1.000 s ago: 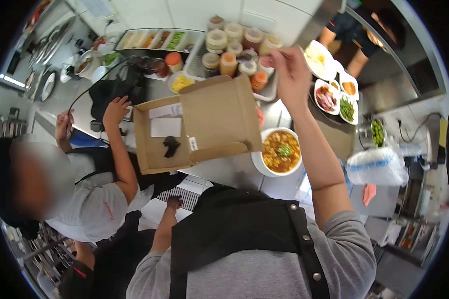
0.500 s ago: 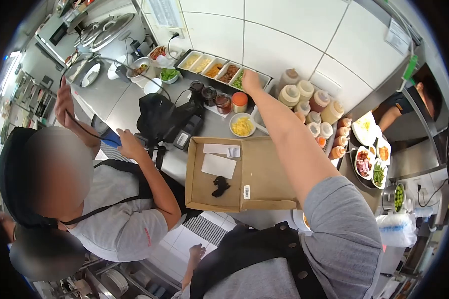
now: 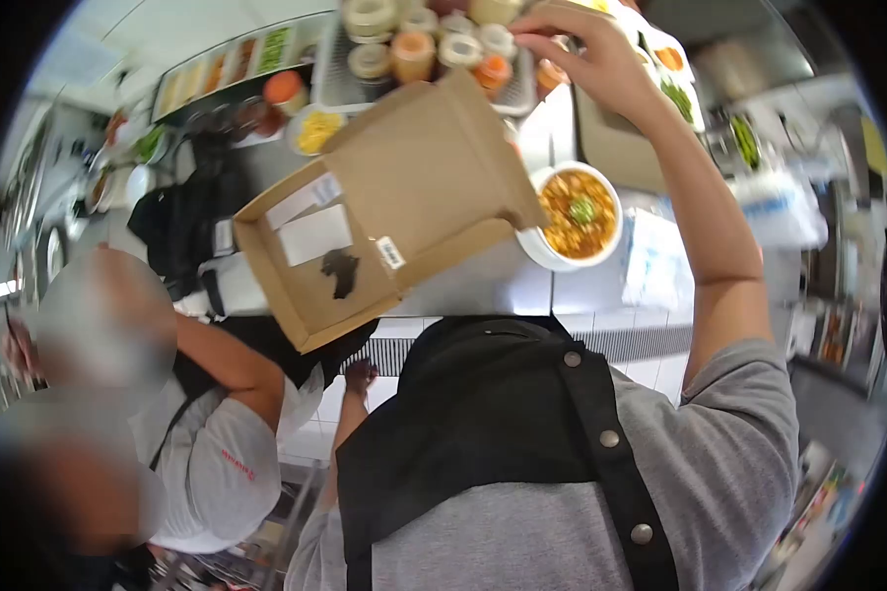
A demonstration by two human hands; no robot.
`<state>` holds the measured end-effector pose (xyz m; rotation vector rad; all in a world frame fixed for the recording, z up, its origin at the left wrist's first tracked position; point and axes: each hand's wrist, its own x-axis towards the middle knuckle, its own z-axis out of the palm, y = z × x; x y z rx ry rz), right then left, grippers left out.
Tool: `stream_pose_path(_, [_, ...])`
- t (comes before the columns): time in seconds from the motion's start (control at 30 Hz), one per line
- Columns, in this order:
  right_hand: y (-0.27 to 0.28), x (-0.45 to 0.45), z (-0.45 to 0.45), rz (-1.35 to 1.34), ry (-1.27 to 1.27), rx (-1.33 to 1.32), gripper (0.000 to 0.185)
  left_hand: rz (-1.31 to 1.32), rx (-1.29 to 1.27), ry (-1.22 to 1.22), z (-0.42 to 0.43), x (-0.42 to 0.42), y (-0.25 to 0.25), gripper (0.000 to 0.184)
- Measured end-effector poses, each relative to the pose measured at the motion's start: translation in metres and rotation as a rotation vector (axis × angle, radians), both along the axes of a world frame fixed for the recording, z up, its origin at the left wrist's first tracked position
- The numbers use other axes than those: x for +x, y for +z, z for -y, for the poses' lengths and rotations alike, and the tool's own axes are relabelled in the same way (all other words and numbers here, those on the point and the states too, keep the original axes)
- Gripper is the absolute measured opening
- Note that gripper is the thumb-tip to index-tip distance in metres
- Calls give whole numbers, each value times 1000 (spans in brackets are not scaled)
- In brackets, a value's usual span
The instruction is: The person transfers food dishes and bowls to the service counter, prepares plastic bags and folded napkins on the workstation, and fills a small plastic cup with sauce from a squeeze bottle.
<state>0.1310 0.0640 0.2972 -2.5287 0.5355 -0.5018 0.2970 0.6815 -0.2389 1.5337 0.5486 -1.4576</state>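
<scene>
My right hand [image 3: 586, 54] is raised over the sauce bottles at the back of the counter. Its thumb and forefinger are slightly apart beside a white-capped squeeze bottle [image 3: 498, 41], and nothing shows between them. Below that arm stands a white bowl [image 3: 609, 241] of reddish-brown soup [image 3: 565, 232] with chopped green onion [image 3: 582, 210] on top. Low at my side hangs my left hand [image 3: 362, 376], its fingers loosely bent and apparently empty, though small and blurred. An open cardboard box [image 3: 419, 163] lies left of the bowl, holding white papers [image 3: 315, 234] and a crumpled black piece [image 3: 340, 273].
Two people in grey shirts [image 3: 222, 468] stand close on my left. A topping tray [image 3: 241, 64], a small bowl of yellow shreds [image 3: 317, 130] and a black bag [image 3: 182, 212] line the counter's back and left. A plastic bag [image 3: 655, 261] lies right of the soup.
My right hand has left the green onion compartment and moved right to above the sauce bottles. The view has turned right, bringing the soup bowl fully into sight. My left hand stays low.
</scene>
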Motion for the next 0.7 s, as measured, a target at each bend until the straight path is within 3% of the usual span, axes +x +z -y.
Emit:
stream_pose_path(0.07, [-24,-83,-13,191,-215,-70,16,158,-28,-313,41,31,15,23])
stream_pose_path(0.1, [-54,-134,-8,310,-329,-71,22,269,-48,-510,58,39,28,24])
stream_pose_path(0.17, [-93,-206,-53,613,-689,-11,17,196,16,-439,91,41,46,27])
stream_pose_path(0.27, [-193,-336,-129,584,-1289,-293,19,230,37,-479,119,19,68,25])
stream_pose_path(0.33, [-255,-388,-198,525,-1631,-263,33,293,36,-637,120,-5,76,22])
stream_pose_path(0.4, [-340,-433,-268,371,-1847,-30,38,324,22,-718,116,-27,70,22])
stream_pose_path(0.47, [-435,-477,-358,-39,-1675,206,40,244,300,-915,113,-48,64,25])
stream_pose_path(0.5, [-489,-519,-411,-499,-1334,450,73,260,299,-929,113,-58,68,25])
stream_pose_path(0.53, [-474,-517,-434,-476,-1275,1279,98,269,353,-990,114,-67,72,29])
stream_pose_path(0.57, [-499,-521,-462,-619,-1426,1566,115,277,408,-1042,116,-78,73,33])
stream_pose_path(0.6, [-460,-490,-453,-641,-1401,1723,117,403,314,-1234,115,-78,34,44])
stream_pose_path(0.63, [-505,-483,-467,-486,-1312,1522,113,607,143,-1641,141,-107,46,58])
stream_pose_path(0.67, [-514,-462,-459,-297,-1226,1574,105,613,-1,-1510,149,-134,40,68])
stream_pose_path(0.7, [-512,-434,-444,-253,-1166,1553,93,663,-58,-1567,166,-170,38,65])
